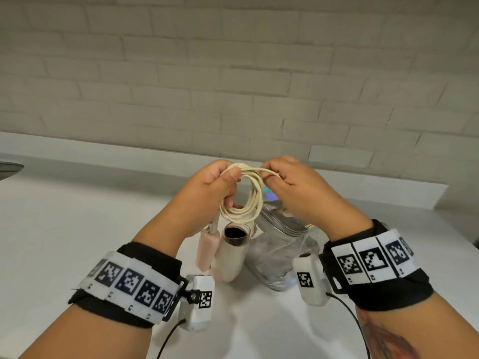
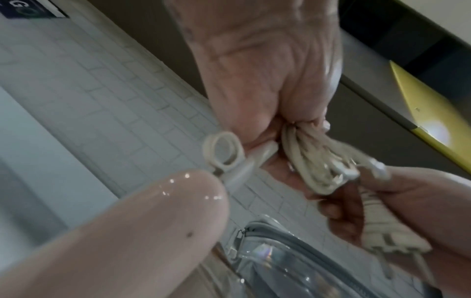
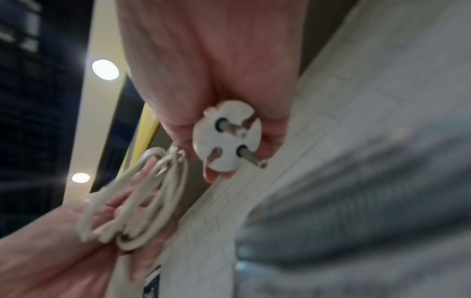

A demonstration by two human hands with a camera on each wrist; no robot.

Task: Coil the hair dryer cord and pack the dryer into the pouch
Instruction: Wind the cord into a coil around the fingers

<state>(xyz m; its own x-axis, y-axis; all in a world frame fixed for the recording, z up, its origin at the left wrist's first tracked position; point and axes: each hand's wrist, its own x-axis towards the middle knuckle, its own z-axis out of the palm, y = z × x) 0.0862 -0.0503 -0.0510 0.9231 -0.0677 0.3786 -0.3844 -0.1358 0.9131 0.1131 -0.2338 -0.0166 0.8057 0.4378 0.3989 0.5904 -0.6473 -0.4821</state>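
The cream cord hangs in several loops above the counter. My left hand grips the top of the coil. My right hand pinches the cord's end strand and holds the round white plug in its curled fingers. The pale pink hair dryer dangles below the coil from its cord, its dark nozzle opening facing up and its folded handle beside it. Behind and to the right of the dryer, the clear pouch with a grey zipper stands on the counter.
The white counter runs to a white brick wall behind. At the far left a grey rim shows. Black cables hang from both wrist cameras.
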